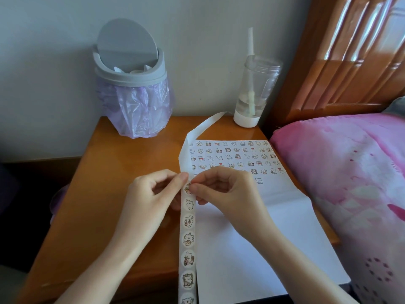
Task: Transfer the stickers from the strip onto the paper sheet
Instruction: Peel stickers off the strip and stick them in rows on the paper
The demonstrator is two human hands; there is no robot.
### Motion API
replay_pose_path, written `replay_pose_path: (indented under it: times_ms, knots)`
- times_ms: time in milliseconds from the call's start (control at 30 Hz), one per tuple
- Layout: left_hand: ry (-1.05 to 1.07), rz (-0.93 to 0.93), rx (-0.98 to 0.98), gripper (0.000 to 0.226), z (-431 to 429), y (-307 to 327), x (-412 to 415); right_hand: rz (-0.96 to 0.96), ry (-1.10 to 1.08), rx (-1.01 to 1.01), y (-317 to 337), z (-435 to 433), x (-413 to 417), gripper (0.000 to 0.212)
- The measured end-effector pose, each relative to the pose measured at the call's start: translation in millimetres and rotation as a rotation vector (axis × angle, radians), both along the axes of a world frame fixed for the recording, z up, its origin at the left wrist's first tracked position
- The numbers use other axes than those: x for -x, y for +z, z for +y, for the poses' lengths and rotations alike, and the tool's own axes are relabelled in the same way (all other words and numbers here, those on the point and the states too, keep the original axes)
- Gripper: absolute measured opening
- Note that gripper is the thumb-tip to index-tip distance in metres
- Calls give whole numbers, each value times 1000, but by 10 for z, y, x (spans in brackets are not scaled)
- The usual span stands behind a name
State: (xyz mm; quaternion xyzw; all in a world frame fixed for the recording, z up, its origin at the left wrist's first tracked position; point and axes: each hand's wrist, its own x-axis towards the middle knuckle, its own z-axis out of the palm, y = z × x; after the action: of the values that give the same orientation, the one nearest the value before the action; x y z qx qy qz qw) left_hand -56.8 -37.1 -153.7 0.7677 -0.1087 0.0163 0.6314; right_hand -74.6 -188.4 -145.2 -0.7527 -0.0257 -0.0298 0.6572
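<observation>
At wooden desk (pixel 109 172) by wall (pixel 54 62), bed (pixel 339 172) along right edge, bare wood leftward. Pinching strip (pixel 188 240) with left hand (pixel 149 198) and right hand (pixel 230 191) fingers (pixel 192 189).

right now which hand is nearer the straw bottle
Right. The right hand is over the paper sheet, in front of the bottle; the left hand sits farther left, across the sticker strip.
</observation>
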Motion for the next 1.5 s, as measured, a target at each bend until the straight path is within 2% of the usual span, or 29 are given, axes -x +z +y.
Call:
replay_pose_path:
  times_ms: [200,467,767,867,1000,1200,1500]
  knots:
    - [20,-1,-14,27,-2,11,12,3,-40,-18,-7,28,13,8]
    - [36,16,-5,28,-2,8,11,-21,-50,58,-20,44,30,7]
    - [75,79,-38,29,5,-16,3,-119,-45,367,19,35,48,7]
    - [92,122,-24,27,8,-13,1,-153,-37,279,154,-99,-22,7]
    - [85,122,-50,25,17,-20,6,-37,-109,193,345,-639,-142,3]
    - [54,126,-73,25,19,-37,-3,263,-193,455,234,-1352,-216,9]
    - [4,115,-106,21,18,-49,-4,335,-140,484,140,-1399,-259,6]
